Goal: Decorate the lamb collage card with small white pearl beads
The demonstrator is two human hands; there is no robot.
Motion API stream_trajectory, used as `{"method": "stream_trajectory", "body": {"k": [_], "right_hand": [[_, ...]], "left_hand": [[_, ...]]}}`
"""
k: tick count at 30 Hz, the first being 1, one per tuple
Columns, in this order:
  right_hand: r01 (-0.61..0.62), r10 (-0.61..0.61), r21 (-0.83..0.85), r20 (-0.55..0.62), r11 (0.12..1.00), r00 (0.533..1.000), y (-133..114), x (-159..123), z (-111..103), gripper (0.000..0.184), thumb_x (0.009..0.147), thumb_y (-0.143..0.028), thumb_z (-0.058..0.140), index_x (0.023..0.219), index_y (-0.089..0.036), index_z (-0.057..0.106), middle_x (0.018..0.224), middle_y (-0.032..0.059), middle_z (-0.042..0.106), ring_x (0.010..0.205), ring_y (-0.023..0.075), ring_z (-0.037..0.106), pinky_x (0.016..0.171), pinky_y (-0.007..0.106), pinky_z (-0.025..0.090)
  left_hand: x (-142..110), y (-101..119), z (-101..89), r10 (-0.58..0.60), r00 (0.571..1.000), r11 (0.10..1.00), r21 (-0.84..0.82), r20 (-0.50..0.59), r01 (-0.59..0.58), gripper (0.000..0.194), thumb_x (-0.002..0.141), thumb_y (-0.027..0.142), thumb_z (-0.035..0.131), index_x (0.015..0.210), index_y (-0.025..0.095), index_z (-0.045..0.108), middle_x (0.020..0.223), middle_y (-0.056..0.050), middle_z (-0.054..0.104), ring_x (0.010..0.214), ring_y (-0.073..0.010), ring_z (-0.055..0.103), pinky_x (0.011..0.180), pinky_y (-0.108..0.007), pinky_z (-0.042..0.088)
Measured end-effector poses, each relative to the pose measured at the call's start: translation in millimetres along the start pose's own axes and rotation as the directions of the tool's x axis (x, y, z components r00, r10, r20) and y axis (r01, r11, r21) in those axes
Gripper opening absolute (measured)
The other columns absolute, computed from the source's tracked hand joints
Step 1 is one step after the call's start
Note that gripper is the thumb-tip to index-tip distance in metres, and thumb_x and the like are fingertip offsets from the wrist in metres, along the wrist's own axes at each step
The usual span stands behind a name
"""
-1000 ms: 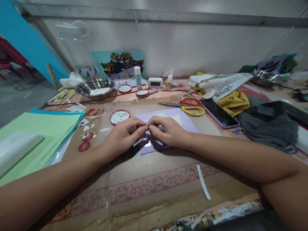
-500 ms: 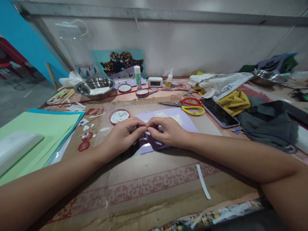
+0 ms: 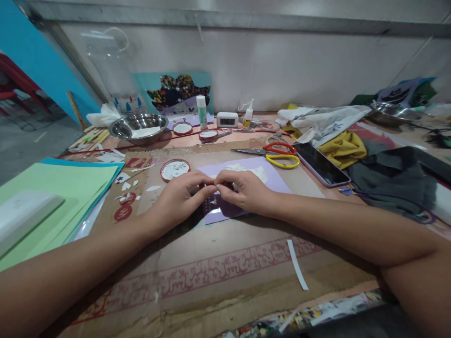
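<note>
My left hand (image 3: 181, 196) and my right hand (image 3: 245, 191) meet over a purple sheet of paper (image 3: 278, 182), thumbs and forefingers pinched tip to tip. Whatever lies between the fingertips is too small or too hidden to make out. Under the hands, a shiny clear piece with rows of tiny dots (image 3: 212, 203) shows on the purple sheet's near left part. White shapes (image 3: 260, 173) lie on the sheet's far side, partly covered by my right hand. Just beyond my left hand sits a red-rimmed lid (image 3: 175, 170) holding small shiny bits.
Scissors (image 3: 278, 155) and a phone (image 3: 321, 165) lie right of the sheet. Behind stand a metal bowl (image 3: 120, 126), a glue stick (image 3: 201, 112), a digital clock (image 3: 227, 120) and a glue bottle (image 3: 248, 117). Green paper (image 3: 81, 180) is at left, a white strip (image 3: 297, 265) in front.
Both hands stay pinched together at the same spot, with only slight shifts of the fingers. The clear dotted piece's glare looks a little different; nothing else has visibly moved.
</note>
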State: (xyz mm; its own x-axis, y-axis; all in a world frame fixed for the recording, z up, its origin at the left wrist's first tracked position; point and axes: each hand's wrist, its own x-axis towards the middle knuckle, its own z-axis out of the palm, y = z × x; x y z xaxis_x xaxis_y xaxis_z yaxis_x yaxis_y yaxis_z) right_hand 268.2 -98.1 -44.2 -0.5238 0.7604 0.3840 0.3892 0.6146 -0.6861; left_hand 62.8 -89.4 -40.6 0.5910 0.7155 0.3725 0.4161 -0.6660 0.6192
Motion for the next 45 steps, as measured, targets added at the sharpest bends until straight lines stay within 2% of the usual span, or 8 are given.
{"method": "stream_trajectory", "body": {"k": [9, 14, 26, 34, 36, 39, 41, 45], "right_hand": [[-0.093, 0.096, -0.089, 0.03, 0.992, 0.995, 4.4, 3.1, 1.8, 0.009, 0.084, -0.023, 0.051, 0.077, -0.018, 0.055, 0.064, -0.0047, 0.05, 0.059, 0.0096, 0.045, 0.057, 0.021, 0.03], [-0.013, 0.019, -0.145, 0.043, 0.989, 0.999, 6.6, 1.2, 1.8, 0.007, 0.08, -0.017, 0.05, 0.073, -0.019, 0.052, 0.064, -0.0044, 0.048, 0.06, 0.01, 0.043, 0.059, 0.021, 0.03], [-0.024, 0.025, -0.055, 0.011, 0.998, 1.0, 2.9, 2.0, 0.7, 0.013, 0.091, -0.025, 0.045, 0.086, -0.019, 0.056, 0.073, -0.0018, 0.057, 0.064, 0.0115, 0.049, 0.062, 0.022, 0.036], [0.02, -0.02, 0.005, 0.002, 1.0, 1.0, -2.7, -0.6, -5.2, 0.029, 0.096, -0.032, 0.038, 0.069, -0.021, 0.04, 0.061, -0.0047, 0.041, 0.057, 0.0103, 0.041, 0.057, 0.023, 0.032], [0.028, -0.027, 0.062, -0.012, 0.998, 1.0, -2.2, -0.2, -4.9, 0.03, 0.097, -0.035, 0.041, 0.071, -0.02, 0.045, 0.065, -0.0037, 0.046, 0.059, 0.01, 0.045, 0.059, 0.023, 0.035], [0.009, -0.001, 0.188, -0.046, 0.982, 0.999, -1.9, 0.4, -3.8, 0.017, 0.095, -0.032, 0.047, 0.096, -0.018, 0.057, 0.074, -0.0022, 0.056, 0.065, 0.0103, 0.053, 0.064, 0.023, 0.042], [0.0, 0.015, 0.232, -0.063, 0.973, 0.998, -2.2, 0.3, -3.2, 0.019, 0.094, -0.025, 0.047, 0.108, -0.017, 0.057, 0.075, -0.002, 0.059, 0.067, 0.0105, 0.056, 0.066, 0.024, 0.045], [0.006, 0.008, 0.219, -0.062, 0.976, 0.998, -2.8, -0.5, -3.0, 0.016, 0.092, -0.016, 0.044, 0.095, -0.017, 0.06, 0.073, -0.0015, 0.062, 0.067, 0.01, 0.058, 0.067, 0.024, 0.046]], "left_hand": [[-1.8, 2.9, 1.5, 0.004, 0.999, 0.945, 0.325, 0.038, -0.016, 0.027, 0.098, 0.032, 0.047, 0.086, 0.018, 0.067, 0.087, -0.005, 0.071, 0.083, -0.0217, 0.062, 0.076, -0.035, 0.043], [-1.2, 3.4, 2.2, 0.017, 0.997, 0.923, 0.381, 0.071, -0.043, 0.024, 0.097, 0.029, 0.047, 0.086, 0.018, 0.065, 0.087, -0.006, 0.071, 0.084, -0.0228, 0.062, 0.075, -0.035, 0.042], [1.6, 7.1, -0.3, -0.118, 0.993, 0.992, 0.039, -0.001, 0.118, 0.02, 0.091, 0.03, 0.051, 0.082, 0.019, 0.066, 0.077, 0.0, 0.067, 0.073, -0.0159, 0.059, 0.068, -0.026, 0.045], [2.3, 8.3, -2.7, -0.167, 0.986, 0.985, 0.03, -0.024, 0.168, 0.023, 0.09, 0.034, 0.053, 0.079, 0.019, 0.065, 0.076, 0.0, 0.068, 0.073, -0.0168, 0.061, 0.068, -0.026, 0.047], [2.5, 7.0, -3.0, -0.162, 0.986, 0.986, 0.027, -0.034, 0.163, 0.023, 0.091, 0.035, 0.053, 0.079, 0.019, 0.065, 0.075, 0.0, 0.068, 0.072, -0.0166, 0.061, 0.067, -0.026, 0.047], [2.5, 4.7, -3.8, -0.145, 0.988, 0.989, 0.025, -0.044, 0.146, 0.022, 0.091, 0.034, 0.052, 0.081, 0.019, 0.066, 0.076, 0.0, 0.067, 0.072, -0.0161, 0.06, 0.068, -0.026, 0.047], [2.7, 3.5, -4.4, -0.143, 0.989, 0.989, 0.021, -0.049, 0.144, 0.022, 0.092, 0.033, 0.052, 0.083, 0.02, 0.067, 0.077, 0.0, 0.068, 0.072, -0.016, 0.06, 0.068, -0.026, 0.047], [3.2, 2.8, -5.2, -0.159, 0.985, 0.987, 0.014, -0.061, 0.16, 0.023, 0.092, 0.035, 0.052, 0.082, 0.019, 0.067, 0.075, -0.001, 0.068, 0.07, -0.0166, 0.061, 0.066, -0.027, 0.049]]}}
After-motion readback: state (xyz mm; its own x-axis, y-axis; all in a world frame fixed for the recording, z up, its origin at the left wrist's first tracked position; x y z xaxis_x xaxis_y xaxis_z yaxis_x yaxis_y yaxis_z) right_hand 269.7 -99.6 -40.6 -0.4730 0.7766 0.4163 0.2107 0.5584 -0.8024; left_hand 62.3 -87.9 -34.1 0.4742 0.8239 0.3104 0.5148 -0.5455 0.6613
